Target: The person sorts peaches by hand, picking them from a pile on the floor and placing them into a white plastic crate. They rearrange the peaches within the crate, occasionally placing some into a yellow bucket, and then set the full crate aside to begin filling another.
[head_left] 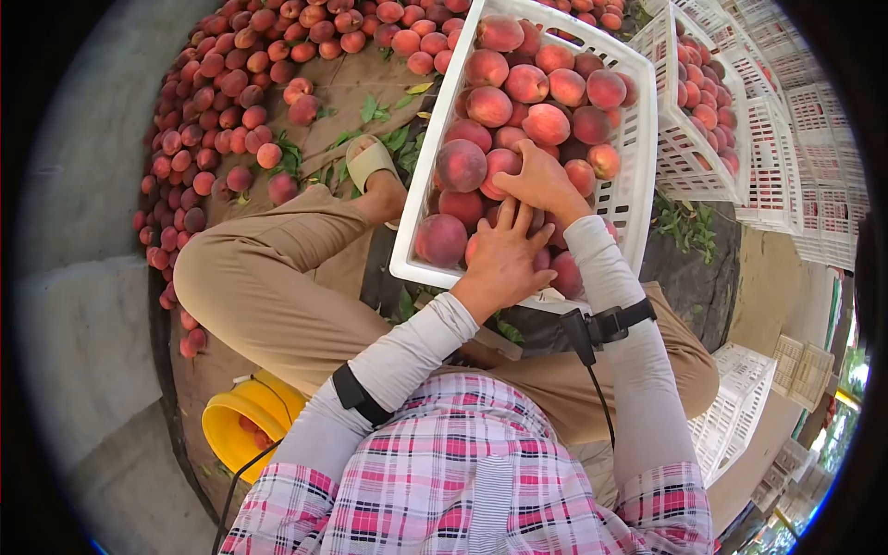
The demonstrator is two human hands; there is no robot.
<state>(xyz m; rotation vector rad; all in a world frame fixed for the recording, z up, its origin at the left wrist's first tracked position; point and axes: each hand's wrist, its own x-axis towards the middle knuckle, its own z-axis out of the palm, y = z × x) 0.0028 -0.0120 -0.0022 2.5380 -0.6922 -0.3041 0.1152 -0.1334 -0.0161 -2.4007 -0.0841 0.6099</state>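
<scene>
A white plastic crate [421, 213] full of red peaches [527, 83] stands in front of my crossed legs. My left hand [504, 259] lies over the peaches at the crate's near end, palm down, with its fingers spread. Just beyond it my right hand [546, 180] reaches in from the right, its thumb and fingers around a peach [500, 171]. The two hands are close together, and their fingertips nearly meet. Part of the right hand's fingers is hidden among the fruit.
Many loose peaches [222, 83] cover the ground sheet at the left and top. A yellow bucket [222, 425] with some peaches inside stands at lower left. Other white crates [666, 111] are at the right, one holding peaches. Green leaves [684, 227] lie beside them.
</scene>
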